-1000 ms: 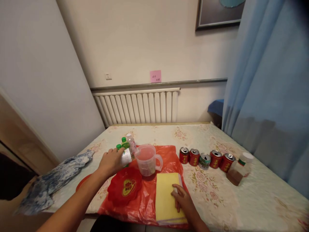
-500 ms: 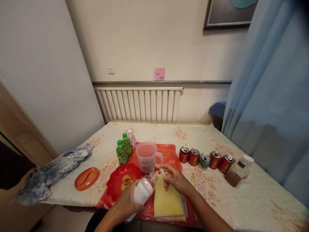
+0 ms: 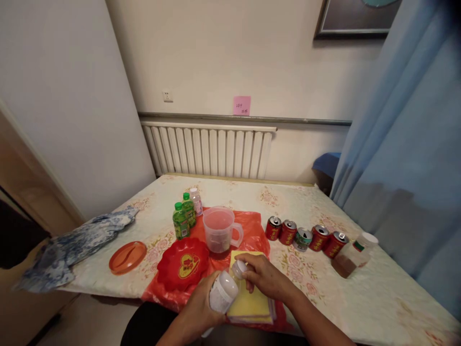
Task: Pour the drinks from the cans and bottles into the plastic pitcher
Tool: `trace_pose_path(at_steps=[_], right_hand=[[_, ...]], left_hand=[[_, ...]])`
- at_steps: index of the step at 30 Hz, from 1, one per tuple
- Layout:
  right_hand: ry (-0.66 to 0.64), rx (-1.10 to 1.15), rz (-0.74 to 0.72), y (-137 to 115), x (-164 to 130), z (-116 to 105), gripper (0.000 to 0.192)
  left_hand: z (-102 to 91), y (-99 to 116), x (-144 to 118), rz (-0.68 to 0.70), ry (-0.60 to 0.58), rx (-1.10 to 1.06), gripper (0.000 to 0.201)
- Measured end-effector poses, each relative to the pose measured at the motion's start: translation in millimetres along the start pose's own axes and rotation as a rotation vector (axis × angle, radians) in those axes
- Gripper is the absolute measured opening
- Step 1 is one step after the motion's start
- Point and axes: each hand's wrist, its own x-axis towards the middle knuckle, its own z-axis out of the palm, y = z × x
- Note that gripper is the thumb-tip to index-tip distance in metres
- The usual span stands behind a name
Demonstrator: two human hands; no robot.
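Note:
My left hand is wrapped round a clear plastic bottle with a pale label, tilted with its neck toward the right. At the bottle's mouth, my right hand pinches a white cap, which sits on or against the neck. Beneath both lies a folded yellow cloth on a red plastic sheet. Just beyond stands a clear measuring jug, its handle to the right. A red scalloped plate with a gold emblem lies left of the bottle.
Two green-capped bottles and a white-capped bottle stand behind the plate. An orange lid and a patterned cloth lie left. Several drink cans line the right, ending beside a tilted bottle of brown liquid.
My right hand has brought the cap from beside the bottle onto its mouth. The bottle has shifted slightly right and nearer to me.

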Motion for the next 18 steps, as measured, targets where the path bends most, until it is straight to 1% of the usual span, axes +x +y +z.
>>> trace_pose_path(at_steps=[3,8,9,10,13,14,16,18], right_hand=[[0.050,0.045,0.005,1,-2,3,0.038],[0.225,0.314,0.019,14,-2,11,0.073],[0.257,0.327,0.032,19,-2,12,0.075],[0.278,0.311,0.048,23,-2,13,0.071],[0.302,0.216,0.109,32,-2,14,0.040],[0.300,0.196,0.125,33,-2,15,0.034],[0.304,0.145,0.156,30,-1,15,0.035],[0.339,0.068,0.185,24,1,11,0.038]], left_hand=[[7.3,-5,2,0.005,0.032,-0.034,0.074],[19.0,-5,11,-0.001,0.060,-0.104,0.090],[20.9,-3,13,-0.002,0.064,-0.113,0.091],[22.7,-1,15,-0.001,0.070,-0.124,0.092],[26.7,4,22,0.025,0.073,-0.181,0.092],[27.6,6,24,0.040,0.065,-0.212,0.092],[29.0,9,30,0.087,0.037,-0.292,0.091],[30.5,11,38,0.139,0.013,-0.379,0.090]])
